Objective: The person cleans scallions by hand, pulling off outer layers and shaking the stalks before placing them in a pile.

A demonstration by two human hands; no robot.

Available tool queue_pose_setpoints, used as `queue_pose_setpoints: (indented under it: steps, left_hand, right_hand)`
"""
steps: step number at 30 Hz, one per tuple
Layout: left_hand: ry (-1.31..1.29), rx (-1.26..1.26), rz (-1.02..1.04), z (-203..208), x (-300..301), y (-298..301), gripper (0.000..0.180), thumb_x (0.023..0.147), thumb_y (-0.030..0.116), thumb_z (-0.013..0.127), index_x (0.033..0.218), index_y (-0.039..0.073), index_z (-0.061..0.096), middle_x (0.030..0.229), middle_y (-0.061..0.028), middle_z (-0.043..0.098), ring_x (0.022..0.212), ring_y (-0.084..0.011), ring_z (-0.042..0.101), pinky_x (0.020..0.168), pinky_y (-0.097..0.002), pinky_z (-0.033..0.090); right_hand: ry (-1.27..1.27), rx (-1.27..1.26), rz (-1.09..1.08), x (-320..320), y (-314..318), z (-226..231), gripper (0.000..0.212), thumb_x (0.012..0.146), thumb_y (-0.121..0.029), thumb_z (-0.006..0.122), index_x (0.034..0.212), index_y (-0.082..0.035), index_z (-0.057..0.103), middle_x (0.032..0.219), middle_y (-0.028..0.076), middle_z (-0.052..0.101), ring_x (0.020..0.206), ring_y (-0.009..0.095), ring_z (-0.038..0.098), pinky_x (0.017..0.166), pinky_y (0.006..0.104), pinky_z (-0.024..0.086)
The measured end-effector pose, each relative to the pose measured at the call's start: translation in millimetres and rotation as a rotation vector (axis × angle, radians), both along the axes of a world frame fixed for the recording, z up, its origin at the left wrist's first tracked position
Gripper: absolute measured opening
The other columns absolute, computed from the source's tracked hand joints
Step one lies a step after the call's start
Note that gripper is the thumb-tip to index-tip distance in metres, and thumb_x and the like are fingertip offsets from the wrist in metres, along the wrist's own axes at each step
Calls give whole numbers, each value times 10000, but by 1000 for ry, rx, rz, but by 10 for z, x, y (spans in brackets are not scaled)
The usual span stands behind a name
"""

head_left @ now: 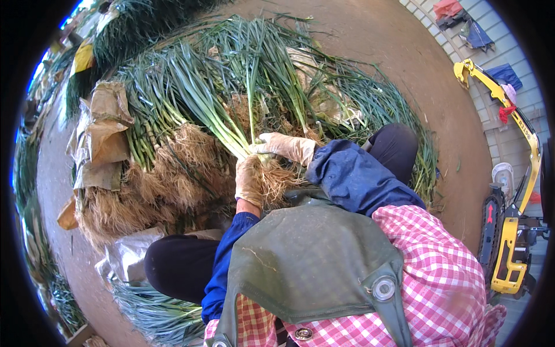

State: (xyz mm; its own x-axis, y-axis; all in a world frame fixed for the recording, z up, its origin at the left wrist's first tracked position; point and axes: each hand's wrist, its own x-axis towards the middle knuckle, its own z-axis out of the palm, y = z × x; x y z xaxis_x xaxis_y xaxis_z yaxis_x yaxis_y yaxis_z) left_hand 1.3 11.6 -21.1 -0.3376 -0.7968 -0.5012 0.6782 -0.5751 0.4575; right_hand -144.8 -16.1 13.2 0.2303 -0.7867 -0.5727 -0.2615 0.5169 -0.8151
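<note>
Left hand (248, 180) in at the bunch (227, 128), its fingertips out of sight! Apron (312, 254) blocks the lap; left thigh (179, 266) covers part of the lower leeks (159, 309). Bottom edge crops the shirt (445, 260), dark rim clips the excavator (509, 248), far-left greenery (30, 199) blurs.

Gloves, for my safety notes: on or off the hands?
On: tan gloves cover the left hand and right hand up to the wrists.

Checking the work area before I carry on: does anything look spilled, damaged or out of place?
One small oddity: a thin, pale strand, apparently a stray root, lies on the green apron, apart from the leafy bundle in the left hand. Nothing else clearly stands out.
</note>
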Motion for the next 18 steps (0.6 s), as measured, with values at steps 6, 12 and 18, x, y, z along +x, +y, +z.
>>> queue_pose_setpoints:
  steps: [6, 12, 18]
  left_hand:
    - [276, 116, -93, 180, -23, 7, 219, 864, 99, 499, 1031, -43, 514, 799, -183, 623, 642, -278, 627, 584, -367, 552]
    - [63, 146, -69, 206, -59, 18, 238, 857, 197, 613, 1013, 29, 549, 811, -136, 643, 623, -249, 631, 532, -355, 540]
    - [241, -69, -208, 283, 81, -41, 344, 861, 225, 603, 1110, -4, 543, 770, -187, 639, 623, -272, 631, 547, -357, 547]
  right_hand:
    - [-60, -44, 131, -184, 22, 103, 159, 889, -241, 532, 890, -107, 616, 623, -34, 551, 498, 79, 472, 436, 228, 362]
    - [267, -185, 506, -328, 220, 371, 154, 853, -229, 574, 833, -80, 603, 571, 26, 522, 525, 144, 525, 494, 292, 426]
    - [660, -75, 1282, -658, 880, -93, 232, 790, -181, 568, 986, -85, 646, 904, 128, 658, 819, 293, 616, 719, 391, 478]
